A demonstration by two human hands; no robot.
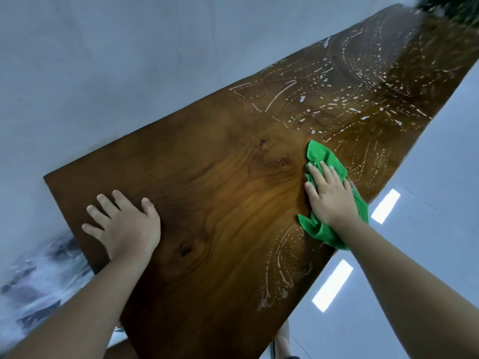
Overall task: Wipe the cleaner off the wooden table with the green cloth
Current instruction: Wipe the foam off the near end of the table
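No legible text or labels anywhere

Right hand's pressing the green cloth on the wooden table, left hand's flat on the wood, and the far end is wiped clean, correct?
Not the last part: the head view shows streaks and dots of cleaner across the far end of the wooden table. The right hand presses the green cloth, the left hand lies flat on the wood.

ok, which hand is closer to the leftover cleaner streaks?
Right. The right hand presses the green cloth beside the cleaner streaks; the left hand rests flat on bare wood across the table.
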